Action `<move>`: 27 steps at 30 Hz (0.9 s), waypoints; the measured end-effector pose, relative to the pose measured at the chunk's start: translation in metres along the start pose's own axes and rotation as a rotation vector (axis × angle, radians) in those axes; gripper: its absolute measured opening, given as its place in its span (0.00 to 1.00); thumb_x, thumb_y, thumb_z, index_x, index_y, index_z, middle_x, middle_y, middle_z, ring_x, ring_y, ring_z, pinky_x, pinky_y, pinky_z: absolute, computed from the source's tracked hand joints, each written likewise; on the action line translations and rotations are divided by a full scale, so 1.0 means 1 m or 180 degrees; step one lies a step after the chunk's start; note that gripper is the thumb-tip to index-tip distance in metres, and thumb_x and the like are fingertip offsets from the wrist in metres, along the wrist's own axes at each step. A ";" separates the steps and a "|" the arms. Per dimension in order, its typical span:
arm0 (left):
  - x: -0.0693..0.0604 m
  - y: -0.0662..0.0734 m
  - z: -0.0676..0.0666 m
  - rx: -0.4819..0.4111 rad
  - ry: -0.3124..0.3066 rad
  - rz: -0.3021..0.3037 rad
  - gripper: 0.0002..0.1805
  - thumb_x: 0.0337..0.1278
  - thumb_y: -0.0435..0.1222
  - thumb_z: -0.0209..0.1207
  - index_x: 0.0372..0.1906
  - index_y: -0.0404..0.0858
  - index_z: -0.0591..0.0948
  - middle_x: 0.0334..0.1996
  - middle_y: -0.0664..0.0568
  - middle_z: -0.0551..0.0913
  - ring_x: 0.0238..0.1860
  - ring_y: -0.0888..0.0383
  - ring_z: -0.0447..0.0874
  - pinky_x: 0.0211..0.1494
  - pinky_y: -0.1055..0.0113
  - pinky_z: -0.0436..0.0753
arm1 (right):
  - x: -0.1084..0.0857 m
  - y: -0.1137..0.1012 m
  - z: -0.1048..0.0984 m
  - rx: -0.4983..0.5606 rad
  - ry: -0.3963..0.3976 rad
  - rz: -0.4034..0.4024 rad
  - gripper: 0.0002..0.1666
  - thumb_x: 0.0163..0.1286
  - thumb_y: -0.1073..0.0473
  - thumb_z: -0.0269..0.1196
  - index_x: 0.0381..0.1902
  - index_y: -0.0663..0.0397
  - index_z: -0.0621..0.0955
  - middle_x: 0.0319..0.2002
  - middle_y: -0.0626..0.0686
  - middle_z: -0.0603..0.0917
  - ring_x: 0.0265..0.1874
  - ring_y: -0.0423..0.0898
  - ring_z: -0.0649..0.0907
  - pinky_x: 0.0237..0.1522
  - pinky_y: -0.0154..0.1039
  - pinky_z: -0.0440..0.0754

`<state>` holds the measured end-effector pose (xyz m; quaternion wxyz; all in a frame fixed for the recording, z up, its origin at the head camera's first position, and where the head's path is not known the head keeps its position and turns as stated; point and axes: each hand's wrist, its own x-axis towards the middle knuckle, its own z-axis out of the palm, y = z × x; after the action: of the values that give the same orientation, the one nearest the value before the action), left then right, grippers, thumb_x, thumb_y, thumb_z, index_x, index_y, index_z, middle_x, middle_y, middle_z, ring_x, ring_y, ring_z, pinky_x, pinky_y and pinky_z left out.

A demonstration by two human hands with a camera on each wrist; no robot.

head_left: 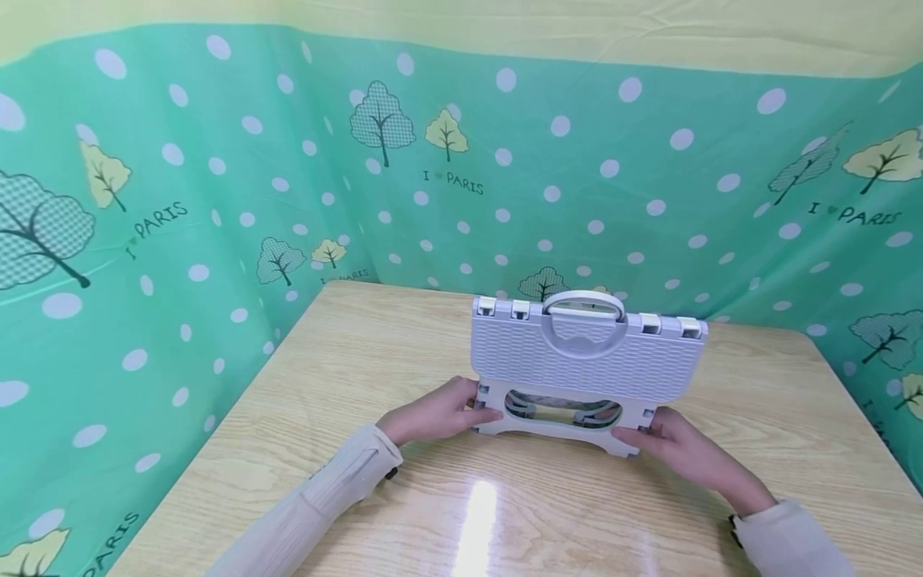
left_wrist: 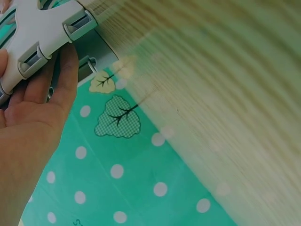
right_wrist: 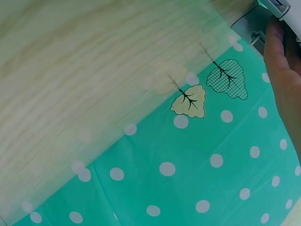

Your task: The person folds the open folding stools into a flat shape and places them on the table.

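A pale lavender-grey plastic folding step stool (head_left: 519, 349) is on the table, partly unfolded. Its textured panel tilts up with a carry handle (head_left: 584, 296) at the top, and a leg panel with an oval opening faces me below. My left hand (head_left: 441, 410) grips the left end of that leg panel, thumb in front. At the opposite end, my right hand (head_left: 681, 449) holds it the same way. The left wrist view shows fingers (left_wrist: 66, 80) behind the leg's hinged edge. In the right wrist view only a corner of the stool (right_wrist: 292, 16) shows beside the hand.
A light wood-grain table (head_left: 346, 344) lies under the stool, with a bright glare streak (head_left: 476, 521) near the front. Behind and along both sides hangs a green curtain (head_left: 447, 232) with white dots and printed trees.
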<state>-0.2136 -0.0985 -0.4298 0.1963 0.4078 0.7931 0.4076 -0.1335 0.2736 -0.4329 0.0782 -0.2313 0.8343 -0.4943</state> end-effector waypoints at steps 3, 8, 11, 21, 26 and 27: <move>0.000 0.000 -0.001 0.0011 0.0007 0.0017 0.22 0.72 0.42 0.57 0.66 0.42 0.75 0.45 0.57 0.86 0.22 0.67 0.69 0.25 0.72 0.70 | 0.001 0.001 -0.001 0.0001 -0.0053 0.0002 0.15 0.76 0.63 0.57 0.57 0.62 0.76 0.50 0.56 0.84 0.41 0.37 0.82 0.37 0.39 0.83; 0.000 0.000 0.001 -0.0041 0.0037 -0.0004 0.23 0.72 0.41 0.57 0.68 0.43 0.73 0.48 0.60 0.85 0.25 0.66 0.72 0.27 0.72 0.72 | 0.002 0.001 -0.001 0.0027 -0.0090 0.0042 0.15 0.76 0.63 0.57 0.57 0.64 0.75 0.48 0.57 0.84 0.39 0.36 0.81 0.35 0.40 0.82; -0.001 0.002 0.001 -0.0047 0.0031 -0.0028 0.23 0.72 0.41 0.57 0.67 0.43 0.74 0.48 0.59 0.85 0.25 0.66 0.72 0.27 0.71 0.73 | 0.001 -0.003 -0.001 0.0016 -0.0069 0.0098 0.17 0.76 0.62 0.58 0.58 0.65 0.74 0.49 0.58 0.84 0.38 0.36 0.81 0.34 0.41 0.82; -0.007 -0.002 -0.028 0.0697 0.0402 -0.0403 0.25 0.55 0.57 0.67 0.47 0.43 0.80 0.37 0.59 0.85 0.37 0.61 0.82 0.40 0.65 0.82 | -0.011 -0.022 -0.028 -0.1127 0.0080 0.0688 0.28 0.66 0.44 0.69 0.55 0.57 0.81 0.46 0.54 0.87 0.42 0.49 0.86 0.40 0.44 0.85; -0.006 -0.004 -0.029 0.0542 0.0415 -0.0305 0.42 0.50 0.62 0.68 0.68 0.52 0.66 0.53 0.63 0.81 0.54 0.60 0.78 0.54 0.57 0.79 | -0.010 -0.022 -0.030 -0.0952 0.0258 0.0518 0.39 0.63 0.48 0.72 0.66 0.57 0.71 0.55 0.59 0.82 0.49 0.56 0.84 0.43 0.47 0.84; -0.006 -0.004 -0.028 0.0496 0.0376 -0.0248 0.44 0.51 0.62 0.67 0.70 0.53 0.64 0.55 0.64 0.80 0.55 0.61 0.78 0.56 0.56 0.79 | -0.009 -0.021 -0.028 -0.0886 0.0275 0.0446 0.39 0.64 0.50 0.72 0.67 0.58 0.69 0.57 0.60 0.81 0.50 0.56 0.83 0.44 0.47 0.84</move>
<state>-0.2303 -0.1181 -0.4165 0.1326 0.3659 0.8479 0.3601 -0.1291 0.2913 -0.4012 0.0437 -0.1597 0.9114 -0.3767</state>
